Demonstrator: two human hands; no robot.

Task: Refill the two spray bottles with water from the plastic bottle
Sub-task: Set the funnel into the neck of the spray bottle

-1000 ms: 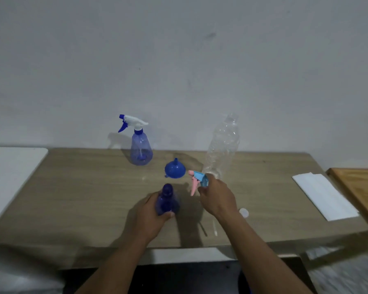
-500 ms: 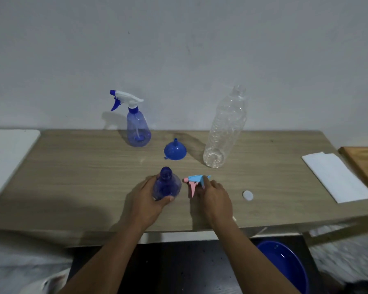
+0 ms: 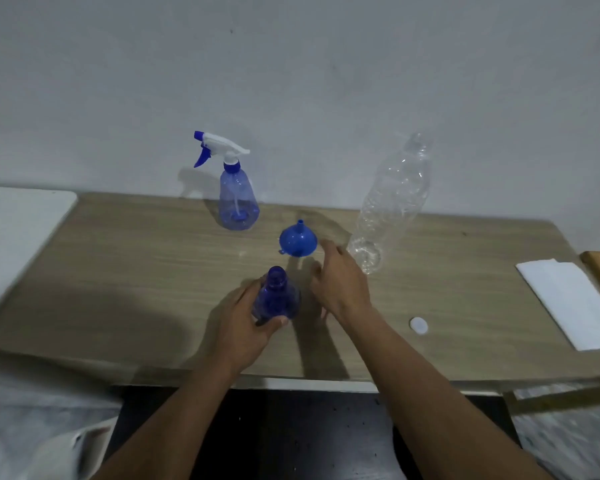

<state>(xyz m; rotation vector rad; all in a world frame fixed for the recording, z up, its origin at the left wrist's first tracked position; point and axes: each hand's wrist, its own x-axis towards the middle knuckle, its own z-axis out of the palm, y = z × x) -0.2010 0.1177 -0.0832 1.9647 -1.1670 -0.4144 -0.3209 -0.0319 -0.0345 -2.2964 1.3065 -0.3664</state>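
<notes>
- Head view: left hand (image 3: 245,322) grips the open blue bottle (image 3: 276,299), fingers and thumb wrapped round its lower body; it stands upright on the table (image 3: 118,271) near the front edge, with no top on its neck.
- Right hand (image 3: 340,284) holds nothing, fingers loosely spread, hovering just right of that bottle with its fingertips near the funnel (image 3: 298,240).
- Funnel sits wide end down, spout up.
- Spray bottle (image 3: 238,199), trigger top on, stands at the back by the wall.
- Plastic bottle (image 3: 392,202) stands right of the funnel.
- White cap (image 3: 418,324) lies right of the right wrist.
- White sheet (image 3: 568,299) lies far right.
</notes>
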